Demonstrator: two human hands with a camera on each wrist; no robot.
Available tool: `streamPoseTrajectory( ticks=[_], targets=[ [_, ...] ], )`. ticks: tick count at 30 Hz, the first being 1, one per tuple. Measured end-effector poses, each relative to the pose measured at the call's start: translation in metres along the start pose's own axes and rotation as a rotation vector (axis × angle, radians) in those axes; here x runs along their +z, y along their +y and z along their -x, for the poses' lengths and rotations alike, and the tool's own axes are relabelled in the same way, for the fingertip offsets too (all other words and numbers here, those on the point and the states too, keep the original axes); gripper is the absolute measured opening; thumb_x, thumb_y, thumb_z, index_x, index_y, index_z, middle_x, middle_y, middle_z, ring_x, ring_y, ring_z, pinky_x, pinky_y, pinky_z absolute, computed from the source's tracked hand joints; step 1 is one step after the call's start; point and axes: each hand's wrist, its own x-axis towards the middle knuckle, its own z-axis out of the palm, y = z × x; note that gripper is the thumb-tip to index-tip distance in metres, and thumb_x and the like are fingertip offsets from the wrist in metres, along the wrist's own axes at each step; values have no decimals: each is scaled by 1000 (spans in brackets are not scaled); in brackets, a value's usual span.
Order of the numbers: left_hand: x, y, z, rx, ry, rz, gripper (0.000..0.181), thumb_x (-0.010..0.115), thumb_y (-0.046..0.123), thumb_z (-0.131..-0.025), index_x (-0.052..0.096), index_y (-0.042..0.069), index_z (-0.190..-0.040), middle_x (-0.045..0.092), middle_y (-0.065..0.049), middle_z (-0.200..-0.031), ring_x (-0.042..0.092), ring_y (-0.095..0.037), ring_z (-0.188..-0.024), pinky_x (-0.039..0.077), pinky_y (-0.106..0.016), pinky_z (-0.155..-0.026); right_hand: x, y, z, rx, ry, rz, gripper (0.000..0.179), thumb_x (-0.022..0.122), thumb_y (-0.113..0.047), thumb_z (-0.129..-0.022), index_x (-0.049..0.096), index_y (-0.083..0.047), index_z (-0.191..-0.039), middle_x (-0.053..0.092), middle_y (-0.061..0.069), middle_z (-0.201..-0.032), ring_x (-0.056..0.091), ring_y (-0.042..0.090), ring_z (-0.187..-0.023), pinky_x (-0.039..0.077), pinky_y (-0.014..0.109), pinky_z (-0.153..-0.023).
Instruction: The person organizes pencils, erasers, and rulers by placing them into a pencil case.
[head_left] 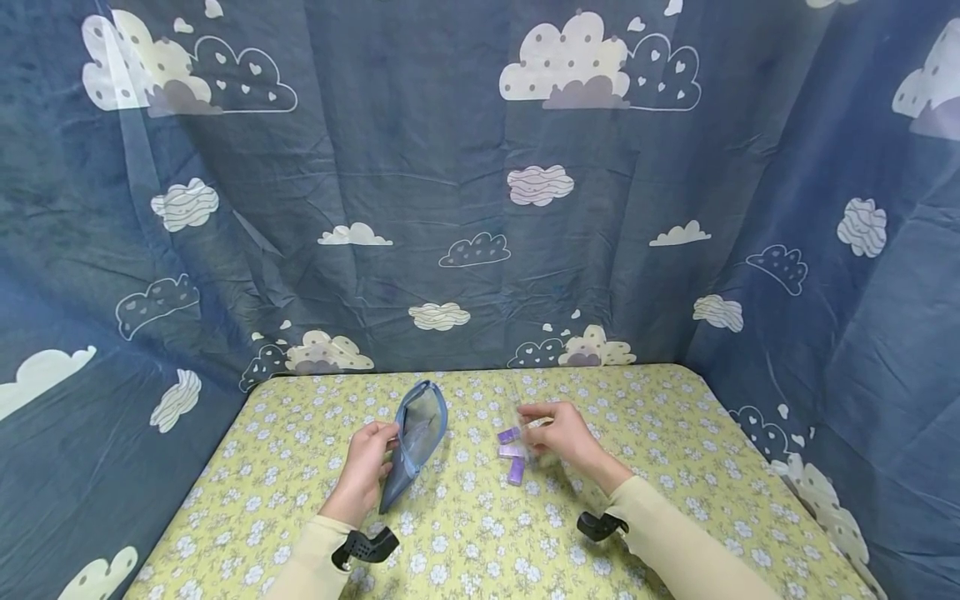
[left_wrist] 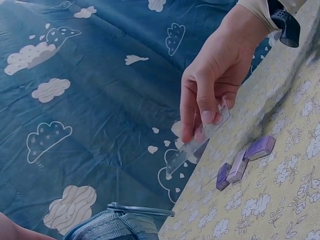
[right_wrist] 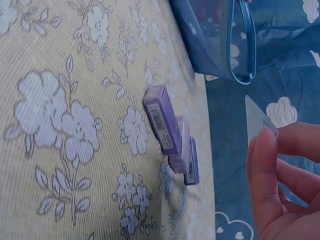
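My left hand (head_left: pixel 365 467) grips a blue zip pouch (head_left: pixel 399 482) by its side. The pouch is tilted up with its zipped mouth spread apart, and its see-through side shows in the right wrist view. My right hand (head_left: pixel 564 435) pinches a clear plastic ruler (left_wrist: pixel 184 156) between thumb and fingers, held above the table. Close below it lie three small purple boxes: a darker box (head_left: pixel 508 435), a paler box (head_left: pixel 512 451) and another purple box (head_left: pixel 516 472) nearest me. A barcode shows on one box (right_wrist: pixel 162 120) in the right wrist view.
A yellow flowered cloth (head_left: pixel 465 533) covers the table. Dark blue curtains (head_left: pixel 420 192) with cloud prints hang behind and at both sides. Black camera straps (head_left: pixel 366 547) sit on both wrists.
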Motion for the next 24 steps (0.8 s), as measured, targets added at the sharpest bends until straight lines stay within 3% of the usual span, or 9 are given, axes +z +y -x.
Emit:
streamPoseTrajectory(
  ticks=[11,16,24],
  targets=[
    [0,1,-1,-9,6,11,24,56,21,-103,55,-3,-101,56,-18,-114,52,-33,-107,38,-50,-92,9,-17,8,-14,13,12,51,70,6,-86,61,-3,-136,63,22,-121,66,48,-88,54,60,-75],
    [0,1,-2,-10,3,14,22,56,21,-103,55,-1,-99,55,-20,-114,52,-33,-106,38,-49,-90,10,-18,9,-21,9,5,50,71,3,-87,63,-8,-135,64,16,-123,67,45,-90,55,58,-76],
    [-1,0,0,-8,-9,4,22,56,22,-104,55,1,-96,55,-19,-114,51,-32,-106,38,-48,-89,17,-21,11,-34,8,-26,50,72,1,-86,65,-10,-134,63,18,-127,69,40,-88,57,49,-76]
  ],
)
